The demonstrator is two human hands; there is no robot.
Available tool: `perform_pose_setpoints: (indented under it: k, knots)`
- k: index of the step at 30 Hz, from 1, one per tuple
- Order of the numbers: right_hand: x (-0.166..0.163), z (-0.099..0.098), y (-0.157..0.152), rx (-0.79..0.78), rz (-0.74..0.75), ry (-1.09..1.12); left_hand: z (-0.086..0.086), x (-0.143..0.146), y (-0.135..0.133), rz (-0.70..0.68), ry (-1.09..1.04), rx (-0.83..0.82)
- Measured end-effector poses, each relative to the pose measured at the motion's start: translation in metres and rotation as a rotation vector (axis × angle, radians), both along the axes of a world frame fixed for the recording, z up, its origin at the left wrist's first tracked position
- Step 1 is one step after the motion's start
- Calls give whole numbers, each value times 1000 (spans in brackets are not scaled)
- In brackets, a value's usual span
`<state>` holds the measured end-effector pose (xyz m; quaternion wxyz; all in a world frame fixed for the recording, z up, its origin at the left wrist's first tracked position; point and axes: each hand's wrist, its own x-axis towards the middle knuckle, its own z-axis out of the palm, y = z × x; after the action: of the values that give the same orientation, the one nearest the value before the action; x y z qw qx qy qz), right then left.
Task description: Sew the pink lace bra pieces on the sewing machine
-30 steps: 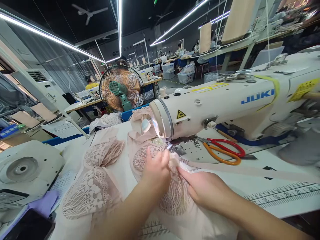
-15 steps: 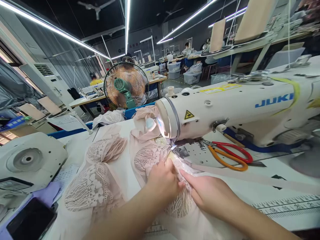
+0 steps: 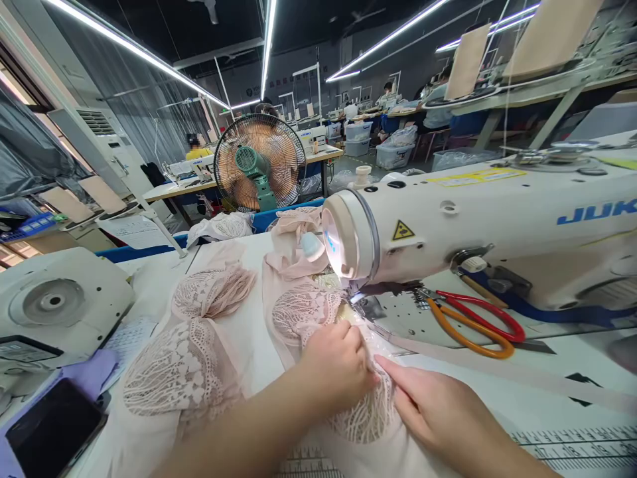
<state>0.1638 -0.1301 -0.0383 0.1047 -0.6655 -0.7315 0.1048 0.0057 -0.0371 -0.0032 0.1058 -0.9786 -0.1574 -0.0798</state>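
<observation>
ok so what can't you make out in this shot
All in the head view:
Part of the lace garment under the left hand: covered by that hand.
Whether the right hand pinches or just presses: its lower fingers are hidden behind it.
Far end of the sewing machine: cut off by the right edge.
Writing on the paper sheet: too small.

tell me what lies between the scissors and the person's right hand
The head view shows a pale strip running across the white tabletop between the scissors and the right hand, which touches the lace garment.
</observation>
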Motion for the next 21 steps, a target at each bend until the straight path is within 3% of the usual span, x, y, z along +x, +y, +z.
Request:
perform_pose_setpoints:
  k: [12,21]
  knots:
    - [4,11,9,-104,3,9,-9,1,10,95,-18,-29]
    - [6,10,18,-50,-22,-14,-9,7,16,138,-40,-99]
